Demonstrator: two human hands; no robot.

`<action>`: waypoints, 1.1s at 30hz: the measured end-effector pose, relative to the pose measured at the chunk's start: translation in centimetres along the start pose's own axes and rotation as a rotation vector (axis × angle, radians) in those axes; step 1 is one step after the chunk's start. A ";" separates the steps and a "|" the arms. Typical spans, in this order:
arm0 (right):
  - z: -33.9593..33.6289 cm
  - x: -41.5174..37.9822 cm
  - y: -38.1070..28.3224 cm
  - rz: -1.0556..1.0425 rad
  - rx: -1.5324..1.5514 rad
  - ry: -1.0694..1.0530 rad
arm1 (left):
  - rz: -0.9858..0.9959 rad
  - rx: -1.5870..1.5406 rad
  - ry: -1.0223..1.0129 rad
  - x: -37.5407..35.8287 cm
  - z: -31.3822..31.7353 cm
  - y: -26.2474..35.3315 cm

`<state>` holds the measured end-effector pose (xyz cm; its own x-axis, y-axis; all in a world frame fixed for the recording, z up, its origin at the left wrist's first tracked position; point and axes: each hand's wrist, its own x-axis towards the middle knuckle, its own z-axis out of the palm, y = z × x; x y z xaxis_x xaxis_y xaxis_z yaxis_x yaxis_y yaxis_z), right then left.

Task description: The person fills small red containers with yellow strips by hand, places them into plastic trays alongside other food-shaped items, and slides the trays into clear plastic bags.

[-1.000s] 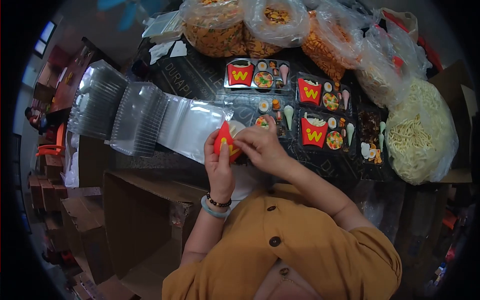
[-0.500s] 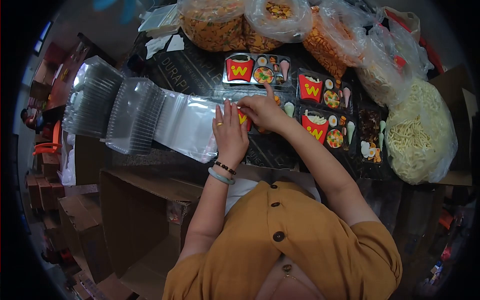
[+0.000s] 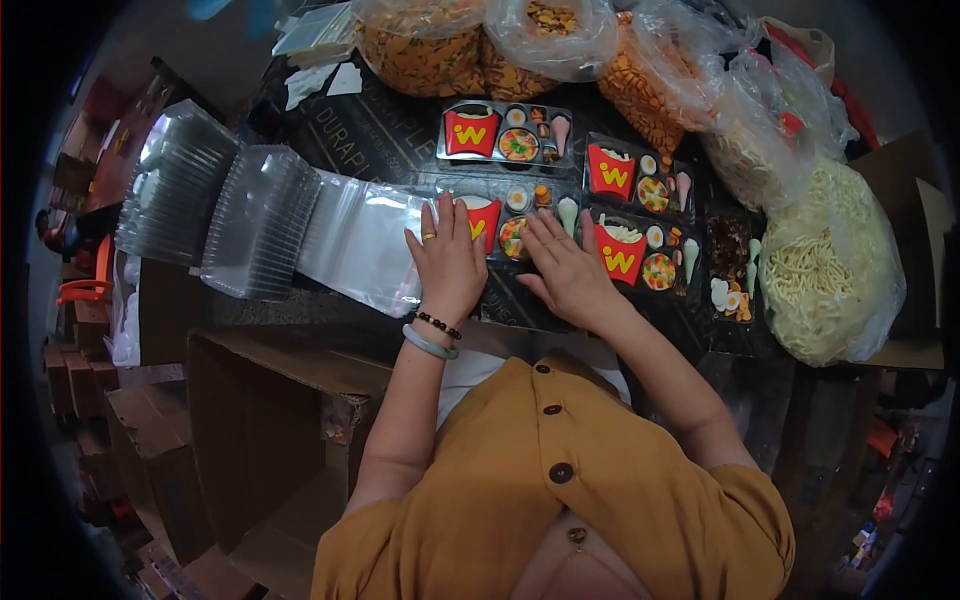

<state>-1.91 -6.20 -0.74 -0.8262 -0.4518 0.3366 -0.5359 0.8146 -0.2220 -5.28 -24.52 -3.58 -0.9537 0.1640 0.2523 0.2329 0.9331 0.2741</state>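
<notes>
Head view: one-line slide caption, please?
Both hands, left and right, rest flat beside a clear plastic tray of toy food.

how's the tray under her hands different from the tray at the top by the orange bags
The near tray lies between the left hand and right hand, both flat at its edges; the far tray lies untouched. The near tray sits beside the clear plastic bags, the far tray just below the bag of orange pieces. Both are clear trays holding a red fry box with a yellow W, a pizza, an egg and a cone.
</notes>
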 end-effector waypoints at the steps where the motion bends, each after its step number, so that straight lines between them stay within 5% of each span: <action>1: 0.8 -0.5 -0.2 0.004 -0.043 -0.023 | 0.002 0.005 0.003 0.0 0.1 0.0; 9: 0.7 0.7 0.9 0.032 0.052 0.025 | 0.012 -0.053 0.103 -0.1 -0.9 0.6; 12: -1.4 0.7 2.9 0.201 0.142 0.247 | 0.158 -0.106 0.157 -0.9 -1.6 1.3; 15: -1.3 0.4 3.2 0.146 0.087 0.172 | 0.348 -0.163 0.087 -1.3 -0.9 2.2; 25: 0.3 1.6 2.4 0.135 0.043 0.101 | 0.369 -0.118 0.016 -1.9 0.4 2.6; 33: -0.9 1.1 1.9 0.107 0.021 0.311 | 0.387 -0.206 0.054 -2.1 -0.5 2.6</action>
<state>-3.68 -4.84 0.04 -0.7872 -0.2282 0.5729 -0.4548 0.8422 -0.2895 -2.61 -22.62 -2.98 -0.7784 0.4666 0.4198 0.6095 0.7219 0.3278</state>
